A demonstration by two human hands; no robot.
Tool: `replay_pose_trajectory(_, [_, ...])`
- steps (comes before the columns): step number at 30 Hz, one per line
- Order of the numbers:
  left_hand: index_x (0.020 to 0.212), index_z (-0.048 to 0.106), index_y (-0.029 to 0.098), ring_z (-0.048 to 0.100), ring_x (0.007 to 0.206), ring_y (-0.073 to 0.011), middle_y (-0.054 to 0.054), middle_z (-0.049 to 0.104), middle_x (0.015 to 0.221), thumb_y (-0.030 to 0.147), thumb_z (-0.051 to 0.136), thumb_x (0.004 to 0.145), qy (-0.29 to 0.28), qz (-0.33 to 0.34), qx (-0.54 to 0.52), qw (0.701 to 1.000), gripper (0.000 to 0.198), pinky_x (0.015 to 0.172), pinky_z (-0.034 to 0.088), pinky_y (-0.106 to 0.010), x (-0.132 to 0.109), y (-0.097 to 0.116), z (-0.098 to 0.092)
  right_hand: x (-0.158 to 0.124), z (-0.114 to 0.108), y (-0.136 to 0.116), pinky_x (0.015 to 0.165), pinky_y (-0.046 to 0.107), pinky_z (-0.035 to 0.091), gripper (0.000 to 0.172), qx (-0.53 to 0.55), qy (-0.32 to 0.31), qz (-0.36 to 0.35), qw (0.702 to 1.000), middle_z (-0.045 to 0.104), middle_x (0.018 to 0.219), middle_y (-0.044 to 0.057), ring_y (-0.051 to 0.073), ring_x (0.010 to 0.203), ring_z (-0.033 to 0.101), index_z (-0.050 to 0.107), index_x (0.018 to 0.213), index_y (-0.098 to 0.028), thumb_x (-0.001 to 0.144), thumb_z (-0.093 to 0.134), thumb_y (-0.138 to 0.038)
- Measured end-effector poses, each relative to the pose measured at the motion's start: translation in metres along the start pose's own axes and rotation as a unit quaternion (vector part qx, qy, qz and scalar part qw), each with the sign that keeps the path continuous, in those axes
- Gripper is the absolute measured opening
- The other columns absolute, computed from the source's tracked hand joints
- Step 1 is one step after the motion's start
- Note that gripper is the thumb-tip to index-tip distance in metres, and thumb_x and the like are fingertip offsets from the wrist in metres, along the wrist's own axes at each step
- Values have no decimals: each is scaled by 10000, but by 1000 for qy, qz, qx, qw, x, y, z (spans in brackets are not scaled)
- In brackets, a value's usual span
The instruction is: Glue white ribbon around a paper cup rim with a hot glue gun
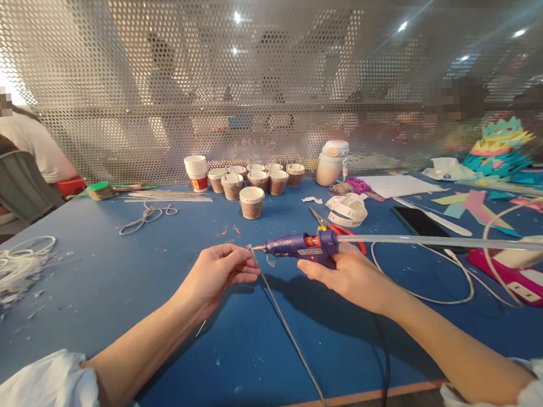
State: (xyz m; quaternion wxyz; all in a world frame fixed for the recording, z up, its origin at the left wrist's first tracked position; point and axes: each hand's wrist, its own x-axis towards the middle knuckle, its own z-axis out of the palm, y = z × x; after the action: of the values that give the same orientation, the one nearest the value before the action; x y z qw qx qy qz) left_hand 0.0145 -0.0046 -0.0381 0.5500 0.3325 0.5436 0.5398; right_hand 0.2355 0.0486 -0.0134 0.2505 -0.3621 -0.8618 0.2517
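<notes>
My right hand (349, 276) is wrapped round the handle of a blue hot glue gun (294, 246). A long clear glue stick (426, 238) sticks out of its back end, reaching far to the right. The nozzle points left, at or very close to the fingertips of my left hand (222, 268). Those fingers are pinched on a thin grey-brown cord (286, 325), which runs down past the table's front edge. A short thin end (200, 328) shows below my left wrist; whether it belongs to the same cord, I cannot tell.
Several small wrapped cups (251, 204) and stacked paper cups (196, 172) stand at the back. Red-handled scissors (323, 218), a white ribbon roll (347, 209) and a phone (420, 225) lie to the right. White cord (13, 264) is coiled left. A black cable (384, 358) hangs over the front edge.
</notes>
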Motion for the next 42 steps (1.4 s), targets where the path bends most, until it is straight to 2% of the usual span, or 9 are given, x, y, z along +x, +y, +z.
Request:
replay_pose_trajectory(6, [719, 668, 86, 675, 632, -129, -88, 697, 718, 180, 626, 824, -6, 5, -9, 1000, 147, 644, 576, -229, 1, 0, 0, -2, -5, 5, 612, 266, 436, 308, 16, -73, 25, 997, 621, 655, -13, 149, 615, 561, 619, 701, -209, 890, 539, -438])
replay_pose_trajectory(13, [714, 667, 81, 669, 619, -124, -81, 692, 705, 157, 612, 827, -3, 10, -20, 1000, 147, 627, 576, -226, 1, 1, 0, -2, -19, 11, 523, 243, 380, 392, 163, -172, 84, 968, 448, 461, -40, 104, 474, 436, 590, 636, -172, 880, 553, -477])
replay_pose_trajectory(16, [709, 662, 80, 665, 604, -125, -85, 690, 698, 162, 623, 824, 0, 8, -22, 1000, 147, 616, 574, -229, 1, 1, 0, 0, -25, 15, 491, 243, 345, 414, 232, -190, 88, 950, 570, 572, 10, 80, 454, 413, 620, 670, -142, 871, 573, -501])
replay_pose_trajectory(21, [732, 664, 83, 688, 641, -148, -100, 696, 723, 166, 648, 810, 6, 0, -21, 1000, 115, 624, 575, -237, 0, 2, 1, 8, -24, 24, 432, 247, 274, 396, 365, -147, 97, 914, 670, 729, 71, 61, 407, 391, 637, 736, -134, 831, 610, -517])
replay_pose_trajectory(27, [714, 658, 93, 689, 633, -149, -86, 689, 703, 198, 713, 771, 2, 11, -39, 999, 132, 616, 575, -239, 1, 1, 0, 19, -13, 34, 436, 249, 306, 342, 433, -14, 133, 892, 679, 722, 51, 77, 406, 404, 616, 779, -167, 797, 625, -509])
replay_pose_trajectory(30, [714, 657, 92, 689, 631, -149, -83, 687, 702, 195, 718, 766, 2, 12, -43, 999, 131, 614, 576, -238, 1, 0, 0, 25, -4, 42, 476, 253, 361, 395, 367, 49, 145, 917, 678, 745, 66, 112, 486, 495, 632, 806, -156, 807, 592, -549])
replay_pose_trajectory(34, [715, 657, 84, 688, 632, -147, -91, 690, 710, 186, 677, 796, -3, 11, -34, 999, 131, 615, 572, -235, 0, -1, 1, 34, 16, 53, 598, 294, 438, 419, 34, 88, 148, 984, 687, 781, 102, 217, 716, 631, 672, 824, -150, 870, 488, -524])
replay_pose_trajectory(37, [717, 659, 83, 688, 632, -149, -91, 691, 706, 198, 681, 789, -7, 12, -29, 999, 137, 625, 573, -244, -2, -2, 2, 40, 30, 58, 728, 336, 451, 352, -129, 84, 138, 978, 705, 919, 139, 283, 909, 651, 678, 924, -156, 888, 492, -452])
replay_pose_trajectory(42, [724, 664, 82, 685, 636, -152, -93, 694, 709, 210, 686, 780, -16, 8, -29, 999, 141, 642, 573, -262, -3, -3, 2, 30, 21, 54, 769, 321, 453, 335, -158, 69, 128, 977, 701, 1015, 122, 271, 985, 637, 650, 976, -179, 884, 516, -472])
